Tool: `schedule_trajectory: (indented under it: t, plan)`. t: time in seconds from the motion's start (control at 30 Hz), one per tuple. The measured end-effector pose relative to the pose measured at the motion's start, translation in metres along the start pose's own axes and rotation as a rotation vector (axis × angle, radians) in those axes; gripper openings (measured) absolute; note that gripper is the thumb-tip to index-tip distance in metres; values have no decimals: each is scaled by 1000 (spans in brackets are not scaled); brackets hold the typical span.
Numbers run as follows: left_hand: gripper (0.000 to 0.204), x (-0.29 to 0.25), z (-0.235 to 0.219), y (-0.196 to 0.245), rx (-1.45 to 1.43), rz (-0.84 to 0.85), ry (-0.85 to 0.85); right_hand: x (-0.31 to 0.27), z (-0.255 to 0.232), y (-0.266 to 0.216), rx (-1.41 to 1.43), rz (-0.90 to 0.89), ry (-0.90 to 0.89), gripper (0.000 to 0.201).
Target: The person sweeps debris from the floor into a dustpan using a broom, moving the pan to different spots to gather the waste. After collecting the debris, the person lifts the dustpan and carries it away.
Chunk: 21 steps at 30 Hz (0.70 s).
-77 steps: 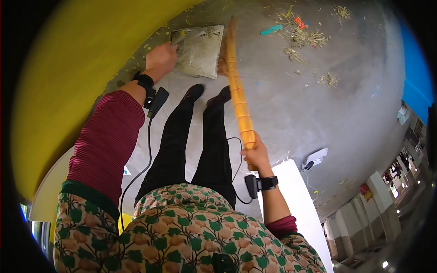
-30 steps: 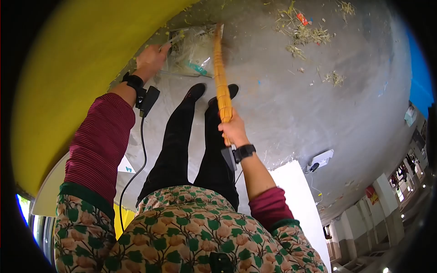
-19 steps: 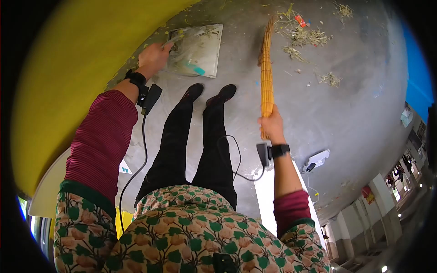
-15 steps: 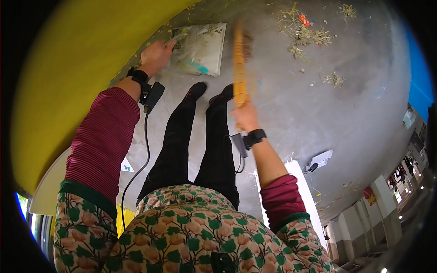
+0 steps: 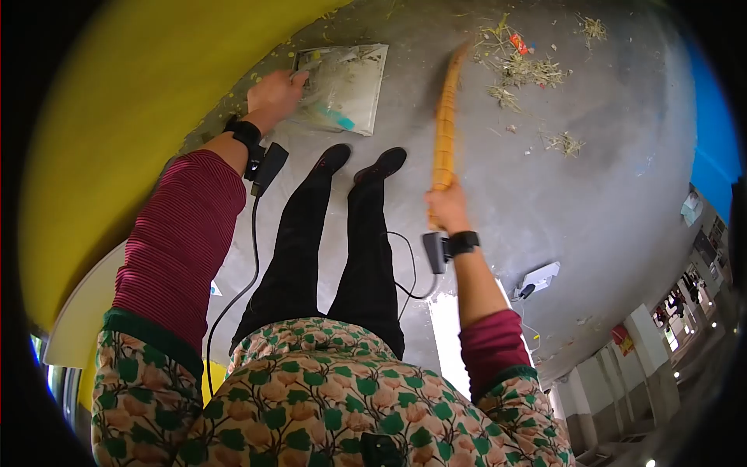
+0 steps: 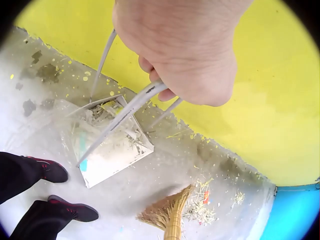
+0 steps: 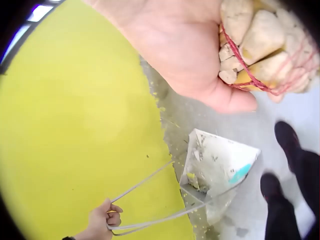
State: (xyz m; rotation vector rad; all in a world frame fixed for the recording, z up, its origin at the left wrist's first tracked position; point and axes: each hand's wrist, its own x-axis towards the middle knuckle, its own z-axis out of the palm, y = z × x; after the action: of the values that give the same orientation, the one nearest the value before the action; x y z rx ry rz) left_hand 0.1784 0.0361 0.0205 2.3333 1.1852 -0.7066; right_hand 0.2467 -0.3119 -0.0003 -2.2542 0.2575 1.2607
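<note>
The left hand point(image 5: 276, 95) grips the grey wire handle point(image 6: 125, 112) of a white dustpan point(image 5: 354, 89) that lies on the floor near the yellow wall. Straw scraps and a teal piece point(image 5: 340, 118) lie in the dustpan. In the head view the right hand point(image 5: 449, 206) grips the yellow handle of a straw broom point(image 5: 445, 128), held to the right of the dustpan. The broom's bristles point(image 6: 165, 207) show in the left wrist view, close to a straw pile. In the right wrist view, red string crosses the bound handle end point(image 7: 265, 40) beside the right hand point(image 7: 175, 45).
Straw litter point(image 5: 529, 71) with a red wrapper point(image 5: 518, 43) lies on the grey floor at upper right, with smaller clumps nearby. The yellow wall point(image 5: 117, 156) borders the left. The person's shoes point(image 5: 381, 165) stand below the dustpan. A white device point(image 5: 541, 276) lies at right.
The broom has swung back and forth between the dustpan and the litter and now stands further right. The teal piece has moved from the floor into the dustpan. The left hand has kept its grip.
</note>
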Motion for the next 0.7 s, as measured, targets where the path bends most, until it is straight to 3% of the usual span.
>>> schedule_trajectory:
  t: [0.07,0.1,0.13,0.2,0.3,0.43,0.53,0.6,0.7]
  plan:
    - [47,1,3,-2,6,5,7,-11,48,-6,-52,-59,-45,41]
    - [47,2,4,-3,6,8,18,-26,58,-21,54,9,-182,45]
    - [47,1,5,-4,9,9,14,-47,57,-37,160,82,-317,48]
    - [46,1,3,-3,21,15,25,-74,43,-44,303,160,-415,56]
    - [46,-2,2,-4,6,13,14,-88,6,-23,248,71,-288,56]
    - [46,1,2,-3,-5,25,21,-47,-34,-24,46,-63,-125,51]
    - [46,1,1,-5,-17,28,-4,-11,2,-42,-4,42,-61,47]
    - [46,-1,0,-3,-3,10,-5,-22,40,-51,151,-11,-119,46]
    - [46,-3,0,-3,-2,16,5,-44,72,-50,288,46,-322,45]
